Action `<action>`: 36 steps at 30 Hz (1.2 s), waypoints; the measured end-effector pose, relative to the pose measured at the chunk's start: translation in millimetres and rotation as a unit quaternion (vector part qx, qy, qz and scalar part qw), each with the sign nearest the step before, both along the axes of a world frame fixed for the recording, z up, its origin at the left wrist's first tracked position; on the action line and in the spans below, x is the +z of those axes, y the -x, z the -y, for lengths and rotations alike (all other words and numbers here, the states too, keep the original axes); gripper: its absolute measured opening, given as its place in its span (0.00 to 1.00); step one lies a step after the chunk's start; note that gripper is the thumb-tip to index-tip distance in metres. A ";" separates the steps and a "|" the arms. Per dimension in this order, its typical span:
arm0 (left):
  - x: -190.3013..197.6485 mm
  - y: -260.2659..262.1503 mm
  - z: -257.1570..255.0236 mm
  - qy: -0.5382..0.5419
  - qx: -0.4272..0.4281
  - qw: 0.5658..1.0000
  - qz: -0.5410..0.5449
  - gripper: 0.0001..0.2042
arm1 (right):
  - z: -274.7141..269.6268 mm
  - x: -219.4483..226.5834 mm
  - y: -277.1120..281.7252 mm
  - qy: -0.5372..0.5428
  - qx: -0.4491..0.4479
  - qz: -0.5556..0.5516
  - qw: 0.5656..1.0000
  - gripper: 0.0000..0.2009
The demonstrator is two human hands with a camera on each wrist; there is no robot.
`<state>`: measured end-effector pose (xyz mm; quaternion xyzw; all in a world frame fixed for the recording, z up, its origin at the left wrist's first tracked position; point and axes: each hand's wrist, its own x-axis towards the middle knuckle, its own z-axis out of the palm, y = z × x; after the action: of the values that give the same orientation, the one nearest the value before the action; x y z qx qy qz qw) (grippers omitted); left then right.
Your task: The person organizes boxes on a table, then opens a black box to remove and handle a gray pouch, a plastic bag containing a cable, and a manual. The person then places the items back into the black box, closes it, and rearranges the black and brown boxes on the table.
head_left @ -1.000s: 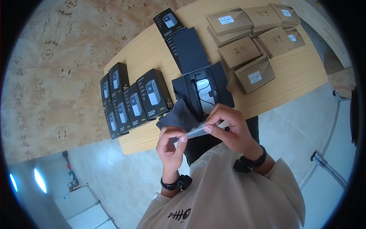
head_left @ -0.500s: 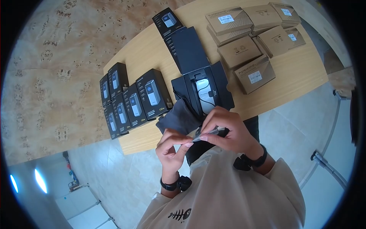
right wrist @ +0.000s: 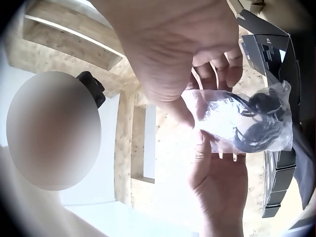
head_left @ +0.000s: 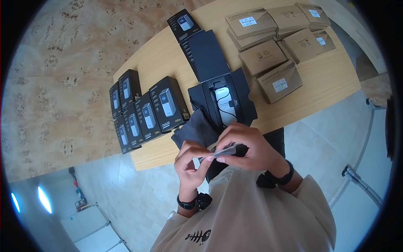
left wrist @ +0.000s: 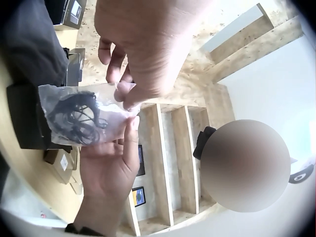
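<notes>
Close to my body, both hands pinch the edge of a small clear plastic bag (head_left: pixel 226 151) with a dark coiled cord (left wrist: pixel 79 118) inside. My left hand (head_left: pixel 190 164) grips it between thumb and fingertips. My right hand (head_left: pixel 247 147) pinches it from the other side, its thumb close beside the left thumb. The bag hangs flat away from the thumbs in both wrist views. Just beyond the hands lies a dark grey cloth pouch (head_left: pixel 194 129). Beside it is an opened black box (head_left: pixel 243 98) holding a white-and-silver device (head_left: pixel 224 101) with a black cord across it.
Several black printed boxes (head_left: pixel 168 105) stand on the left of the wooden table (head_left: pixel 247 6), with another black box (head_left: pixel 184 24) at the back. Brown cardboard boxes (head_left: pixel 262 56) are piled on the right. The table's near edge lies just beyond my hands.
The bag has turned between my fingers and now shows toward the right hand. My right hand has dropped slightly nearer my body. Boxes and cloth pouch stay where they were.
</notes>
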<state>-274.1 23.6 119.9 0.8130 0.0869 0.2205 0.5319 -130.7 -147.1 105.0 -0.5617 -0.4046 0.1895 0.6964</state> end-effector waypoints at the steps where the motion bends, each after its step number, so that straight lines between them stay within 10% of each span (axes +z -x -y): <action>1: -0.7 -0.7 0.3 0.002 -0.008 1.000 0.012 0.07 | 1.3 0.4 -0.3 0.010 0.013 0.009 1.000 0.06; 26: 1.7 -19.6 6.1 0.050 -0.049 0.997 -0.042 0.04 | 40.5 -4.1 -17.9 0.082 -0.087 0.102 0.988 0.05; 28: 3.4 -25.6 10.8 0.144 0.076 0.982 -0.094 0.05 | 42.9 -1.6 -19.1 0.067 -0.122 0.086 0.987 0.05; 30: -4.7 -36.6 2.3 0.083 0.111 0.985 -0.098 0.11 | 44.7 2.0 -19.7 0.051 -0.152 0.068 0.985 0.05; 32: -0.1 -49.9 -2.9 -0.175 0.151 0.914 -0.334 0.16 | 45.3 5.2 -21.6 0.083 -0.194 0.005 0.977 0.08; 36: -28.2 -54.0 -12.6 -0.275 0.148 0.885 -0.346 0.21 | 42.8 4.1 -15.5 0.062 -0.215 -0.096 0.970 0.11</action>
<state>-220.0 36.2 91.6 0.9290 0.3207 0.0161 0.1842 -115.2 -189.9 109.1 -0.6566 -0.1935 0.1127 0.7202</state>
